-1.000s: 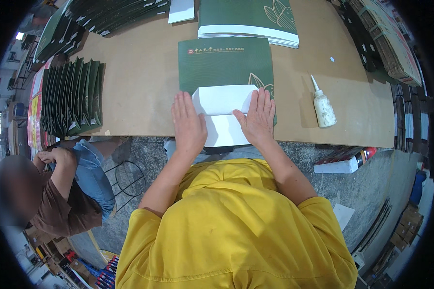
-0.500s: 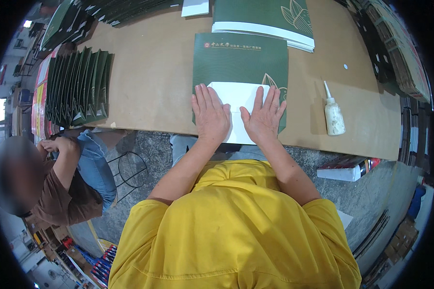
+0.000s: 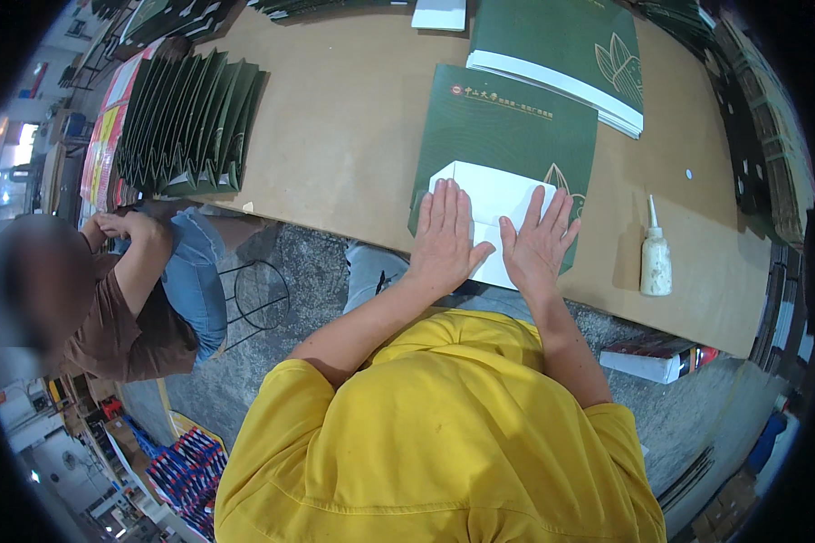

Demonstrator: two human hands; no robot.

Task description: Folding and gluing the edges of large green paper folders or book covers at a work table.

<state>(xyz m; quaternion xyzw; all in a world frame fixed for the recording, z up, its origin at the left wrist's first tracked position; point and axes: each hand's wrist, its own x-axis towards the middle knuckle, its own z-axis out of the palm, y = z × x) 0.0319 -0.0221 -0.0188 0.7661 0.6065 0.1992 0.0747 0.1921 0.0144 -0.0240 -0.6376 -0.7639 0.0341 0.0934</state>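
A flat green paper bag [image 3: 507, 127] with gold printing lies at the table's near edge. Its near end is folded into a white panel [image 3: 489, 192] with angled corners. My left hand [image 3: 445, 240] lies palm down on the panel's left side, fingers extended and thumb pointing inward. On the right side, my right hand [image 3: 538, 249] rests flat with its fingers spread, partly over the green paper. Neither hand grasps anything. Beyond the bag is a stack of green bags [image 3: 552, 45] with white folded edges. To the right stands a white squeeze bottle [image 3: 656, 262] with a thin nozzle.
Folded green bags [image 3: 186, 127] stand fanned on the table's left. More dark bundles [image 3: 743, 136] line the right edge. A person in a brown shirt [image 3: 131, 317] sits at left beside a wire-framed stool [image 3: 261, 294]. A box [image 3: 647, 360] lies below the table at right.
The whole view has shifted and turned, so the table appears tilted. Both hands stay flat on the white panel; my left thumb now reaches farther out from its fingers.
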